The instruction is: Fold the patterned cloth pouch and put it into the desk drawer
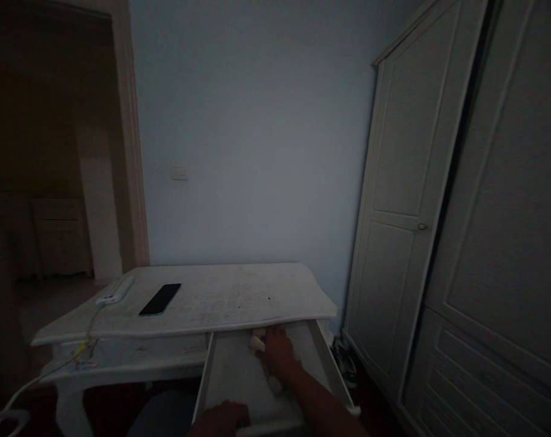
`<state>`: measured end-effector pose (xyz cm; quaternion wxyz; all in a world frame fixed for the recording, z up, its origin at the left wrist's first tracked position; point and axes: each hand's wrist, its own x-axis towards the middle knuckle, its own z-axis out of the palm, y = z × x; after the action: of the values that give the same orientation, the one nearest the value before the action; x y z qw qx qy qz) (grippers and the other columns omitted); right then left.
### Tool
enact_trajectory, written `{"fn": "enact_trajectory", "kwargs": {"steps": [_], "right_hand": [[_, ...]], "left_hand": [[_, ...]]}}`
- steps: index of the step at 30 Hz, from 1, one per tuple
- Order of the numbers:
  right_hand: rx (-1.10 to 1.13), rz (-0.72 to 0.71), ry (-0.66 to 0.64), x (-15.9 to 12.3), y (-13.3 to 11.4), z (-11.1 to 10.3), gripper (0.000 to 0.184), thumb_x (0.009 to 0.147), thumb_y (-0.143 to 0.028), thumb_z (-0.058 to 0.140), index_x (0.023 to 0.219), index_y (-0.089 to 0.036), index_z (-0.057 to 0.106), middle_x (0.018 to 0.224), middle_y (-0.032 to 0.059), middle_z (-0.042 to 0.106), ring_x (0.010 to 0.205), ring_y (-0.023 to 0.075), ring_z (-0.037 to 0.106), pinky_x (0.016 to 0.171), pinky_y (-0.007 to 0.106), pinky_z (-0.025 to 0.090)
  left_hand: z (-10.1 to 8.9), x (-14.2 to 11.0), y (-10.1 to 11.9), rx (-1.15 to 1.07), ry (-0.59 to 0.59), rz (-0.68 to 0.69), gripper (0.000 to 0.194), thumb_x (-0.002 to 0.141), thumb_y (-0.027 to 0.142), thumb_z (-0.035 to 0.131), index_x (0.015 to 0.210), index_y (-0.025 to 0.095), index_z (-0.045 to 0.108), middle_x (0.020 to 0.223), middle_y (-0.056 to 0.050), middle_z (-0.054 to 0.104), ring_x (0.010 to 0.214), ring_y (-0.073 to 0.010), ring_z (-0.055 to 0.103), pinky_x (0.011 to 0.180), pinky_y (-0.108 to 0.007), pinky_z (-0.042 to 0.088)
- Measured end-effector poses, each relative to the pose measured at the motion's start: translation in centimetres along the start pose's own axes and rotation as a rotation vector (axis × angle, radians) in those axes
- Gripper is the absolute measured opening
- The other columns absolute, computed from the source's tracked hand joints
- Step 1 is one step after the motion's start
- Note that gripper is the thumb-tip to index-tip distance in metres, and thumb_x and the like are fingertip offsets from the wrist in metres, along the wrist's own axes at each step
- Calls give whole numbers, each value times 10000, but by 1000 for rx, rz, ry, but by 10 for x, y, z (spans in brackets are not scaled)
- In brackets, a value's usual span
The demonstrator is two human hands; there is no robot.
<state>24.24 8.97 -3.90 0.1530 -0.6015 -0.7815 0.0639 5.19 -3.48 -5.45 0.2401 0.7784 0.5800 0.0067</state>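
Observation:
A white drawer (pixel 232 370) stands pulled out from the right half of a white table (pixel 230 297). Inside it, toward the back, my right hand (pixel 278 349) is closed over a pale, crumpled cloth (pixel 274 383) that rests on the drawer bottom. Parts of the cloth stick out beside the fingers and under the wrist; the rest is hidden by the hand. My left hand (pixel 225 417) is at the drawer's near left corner, its fingers bent over the front edge. The picture is dim, and fine detail of the fingers is lost.
On the tabletop lie a dark phone (pixel 161 300) and a white power strip (pixel 115 290) with a cable (pixel 39 377) running down left. A wardrobe (pixel 394 243) stands right, with shoes (pixel 345 364) on the floor beside it. A doorway (pixel 134 152) is at left.

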Motion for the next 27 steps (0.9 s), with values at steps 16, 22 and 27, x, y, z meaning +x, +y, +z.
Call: {"fn": "enact_trajectory", "kwargs": {"steps": [16,22,27], "right_hand": [[-191,-485,-308,-42,28,-11,624,660,-439,845,1232,-254,681,1231,125,673,1096,370,685,863,486,571],[-196,-148,-235,-65,73,-42,647,708,-201,728,1343,-233,610,1330,201,656,1158,409,682,903,506,550],[-114,-80,-226,-61,71,-41,713,751,-165,694,1442,-182,519,1265,241,696,1116,403,715,898,463,541]], "left_hand": [[-24,-28,25,10,53,35,418,822,605,708,1141,345,777,1192,-29,799,1098,-308,729,909,-365,515],[-16,-29,22,3,167,22,313,759,480,788,995,294,698,1110,13,769,1026,-237,682,852,-302,448],[-14,-28,18,-52,201,55,295,776,485,794,914,271,645,1036,34,757,977,-211,667,819,-277,428]]}}
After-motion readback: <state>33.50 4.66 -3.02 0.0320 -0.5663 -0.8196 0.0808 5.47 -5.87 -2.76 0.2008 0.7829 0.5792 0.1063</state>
